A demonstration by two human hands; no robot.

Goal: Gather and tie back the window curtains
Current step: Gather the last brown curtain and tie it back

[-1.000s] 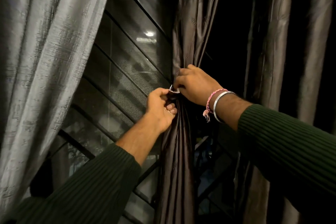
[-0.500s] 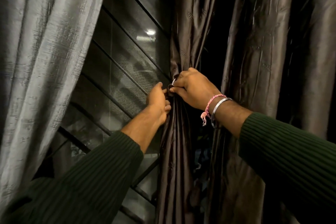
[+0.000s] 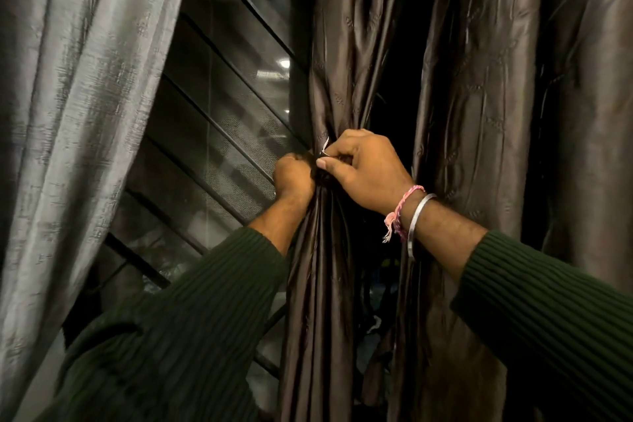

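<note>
Dark window louvres (image 3: 219,134) show beside the brown curtain (image 3: 329,79), already bunched; left hand (image 3: 294,178) grips the gather, right hand (image 3: 363,168) pinches a pale tie (image 3: 324,147), knot seemingly unfinished.
</note>
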